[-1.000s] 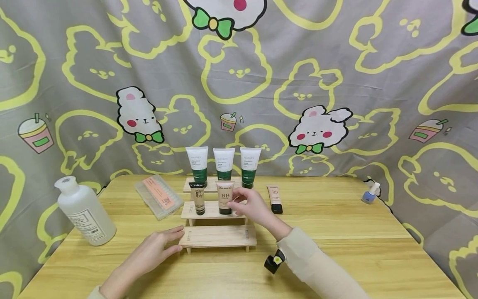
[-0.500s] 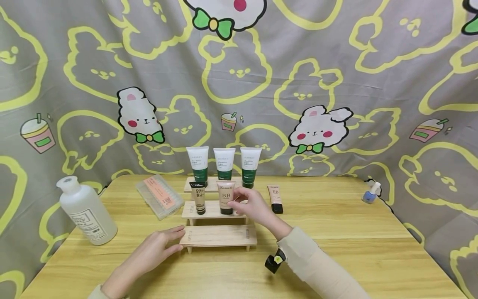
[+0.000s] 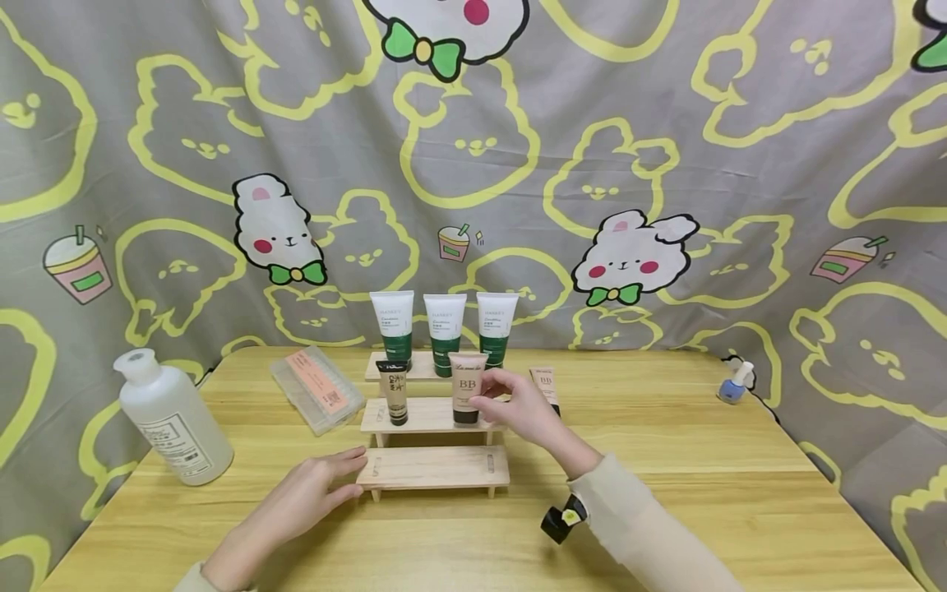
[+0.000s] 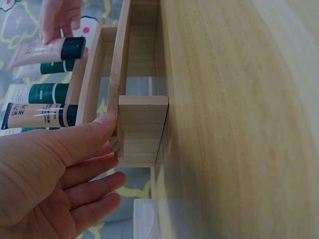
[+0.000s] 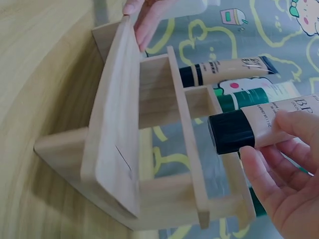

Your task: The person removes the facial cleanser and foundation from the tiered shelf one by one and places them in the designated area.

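My right hand (image 3: pixel 521 407) pinches a pinkish-beige BB cream tube (image 3: pixel 466 386), cap down, close over the right part of the wooden three-step stand's (image 3: pixel 432 466) middle step. In the right wrist view its black cap (image 5: pixel 232 132) shows a gap from that board. My left hand (image 3: pixel 314 489) holds the left end of the lowest step, with thumb (image 4: pixel 94 132) and forefinger at its corner. A smaller tan tube with black ends (image 3: pixel 396 395) stands on the left of the middle step. Three white-and-green tubes (image 3: pixel 444 329) stand in a row on the top step.
A second BB cream tube (image 3: pixel 543 380) lies right of the stand, partly behind my right hand. A flat clear case with an orange label (image 3: pixel 316 388) and a large white bottle (image 3: pixel 173 423) are at left. A small blue bottle (image 3: pixel 732 388) stands far right, near the table's edge.
The right hand has shifted the BB cream tube to the right along the middle step, and its wrist now overlaps the second BB tube. The left hand stays at the stand.
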The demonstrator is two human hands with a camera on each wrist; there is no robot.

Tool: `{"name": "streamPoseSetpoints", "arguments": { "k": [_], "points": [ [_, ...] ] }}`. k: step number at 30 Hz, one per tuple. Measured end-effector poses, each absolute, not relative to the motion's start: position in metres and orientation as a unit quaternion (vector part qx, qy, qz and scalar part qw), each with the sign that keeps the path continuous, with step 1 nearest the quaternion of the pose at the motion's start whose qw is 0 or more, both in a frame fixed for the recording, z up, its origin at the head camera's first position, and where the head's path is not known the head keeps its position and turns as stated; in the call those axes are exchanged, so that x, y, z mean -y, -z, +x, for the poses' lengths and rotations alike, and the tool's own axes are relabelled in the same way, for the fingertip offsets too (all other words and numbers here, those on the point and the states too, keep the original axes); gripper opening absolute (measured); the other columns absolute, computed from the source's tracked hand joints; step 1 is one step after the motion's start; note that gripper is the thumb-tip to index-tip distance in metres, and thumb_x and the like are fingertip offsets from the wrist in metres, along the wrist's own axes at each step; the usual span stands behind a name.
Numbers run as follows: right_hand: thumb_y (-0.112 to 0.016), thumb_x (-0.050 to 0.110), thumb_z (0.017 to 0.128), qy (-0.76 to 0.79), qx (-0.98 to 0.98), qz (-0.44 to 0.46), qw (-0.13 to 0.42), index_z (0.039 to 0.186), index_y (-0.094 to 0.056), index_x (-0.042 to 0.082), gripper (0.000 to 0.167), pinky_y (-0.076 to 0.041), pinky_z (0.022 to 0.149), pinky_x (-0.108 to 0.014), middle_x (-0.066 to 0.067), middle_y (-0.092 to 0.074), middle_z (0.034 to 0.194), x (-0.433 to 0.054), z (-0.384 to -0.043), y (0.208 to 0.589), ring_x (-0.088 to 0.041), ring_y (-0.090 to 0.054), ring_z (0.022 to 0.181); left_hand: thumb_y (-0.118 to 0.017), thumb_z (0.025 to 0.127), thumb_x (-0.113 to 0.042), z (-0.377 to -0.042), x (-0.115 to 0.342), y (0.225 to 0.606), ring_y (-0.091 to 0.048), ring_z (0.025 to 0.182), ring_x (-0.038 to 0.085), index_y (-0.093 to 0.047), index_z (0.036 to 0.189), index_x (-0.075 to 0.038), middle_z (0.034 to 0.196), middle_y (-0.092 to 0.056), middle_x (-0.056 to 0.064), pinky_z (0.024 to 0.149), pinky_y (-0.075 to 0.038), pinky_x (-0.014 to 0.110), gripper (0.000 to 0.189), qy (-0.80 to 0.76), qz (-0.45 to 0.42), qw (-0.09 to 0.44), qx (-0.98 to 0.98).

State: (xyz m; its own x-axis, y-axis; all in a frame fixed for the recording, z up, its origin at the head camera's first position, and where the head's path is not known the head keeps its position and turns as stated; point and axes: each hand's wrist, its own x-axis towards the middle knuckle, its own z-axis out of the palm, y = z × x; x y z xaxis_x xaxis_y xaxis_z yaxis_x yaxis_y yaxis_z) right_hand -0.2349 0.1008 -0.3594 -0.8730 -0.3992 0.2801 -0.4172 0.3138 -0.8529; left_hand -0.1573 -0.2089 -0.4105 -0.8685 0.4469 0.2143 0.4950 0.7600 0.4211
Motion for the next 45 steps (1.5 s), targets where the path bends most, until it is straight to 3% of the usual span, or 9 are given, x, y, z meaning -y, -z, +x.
{"name": "streamPoseSetpoints", "arguments": {
  "k": [5,12,19,25,37,45],
  "points": [
    [-0.068,0.009,0.084,-0.533,0.809,0.245,0.028,0.101,-0.063,-0.004,0.022,-0.055,0.059,-0.031,-0.011,-0.064,0.089,-0.115,-0.229,0.349,-0.023,-0.06,0.08,-0.068,0.083,-0.016,-0.157,0.209,0.411,-0.051,0.112,0.034,-0.061,0.117,0.003,0.125,-0.054,0.017,0.092,-0.042,0.047,0.04,0.239,-0.248,0.048,0.938],
    [-0.065,0.003,0.085,-0.534,0.817,0.214,0.038,0.101,-0.06,-0.009,0.021,-0.056,0.063,-0.039,-0.017,-0.063,0.09,-0.141,-0.219,0.332,-0.03,-0.06,0.081,-0.068,0.083,-0.016,-0.158,0.21,0.411,-0.051,0.112,0.034,-0.061,0.117,0.004,0.125,-0.054,0.017,0.091,-0.043,0.047,0.04,0.243,-0.249,0.042,0.937],
    [-0.066,0.015,0.087,-0.545,0.82,0.169,0.039,0.11,-0.059,-0.008,0.034,-0.056,0.065,-0.035,-0.015,-0.062,0.097,-0.184,-0.246,0.36,-0.022,-0.059,0.086,-0.068,0.083,-0.016,-0.157,0.21,0.409,-0.051,0.112,0.035,-0.061,0.117,0.004,0.126,-0.054,0.017,0.091,-0.043,0.047,0.04,0.245,-0.248,0.037,0.936],
    [-0.065,0.014,0.088,-0.543,0.827,0.136,0.047,0.109,-0.057,-0.012,0.035,-0.056,0.063,-0.033,-0.018,-0.062,0.097,-0.213,-0.257,0.372,-0.02,-0.059,0.083,-0.068,0.083,-0.016,-0.157,0.21,0.409,-0.052,0.112,0.035,-0.061,0.117,0.004,0.125,-0.054,0.018,0.09,-0.043,0.047,0.04,0.243,-0.247,0.036,0.937],
    [-0.06,0.01,0.09,-0.546,0.835,0.071,0.017,0.107,-0.054,-0.016,0.031,-0.054,0.072,-0.045,-0.019,-0.059,0.095,-0.25,-0.272,0.399,-0.021,-0.059,0.082,-0.068,0.083,-0.016,-0.157,0.21,0.41,-0.052,0.111,0.034,-0.061,0.117,0.004,0.125,-0.054,0.017,0.09,-0.044,0.047,0.04,0.24,-0.25,0.044,0.937],
    [-0.059,0.012,0.09,-0.517,0.855,0.039,-0.005,0.105,-0.057,-0.016,0.032,-0.056,0.063,-0.036,-0.013,-0.062,0.083,-0.264,-0.283,0.416,-0.017,-0.059,0.07,-0.068,0.082,-0.016,-0.157,0.21,0.41,-0.052,0.111,0.035,-0.061,0.116,0.004,0.125,-0.054,0.017,0.09,-0.044,0.047,0.04,0.24,-0.249,0.045,0.937]
  ]
}}
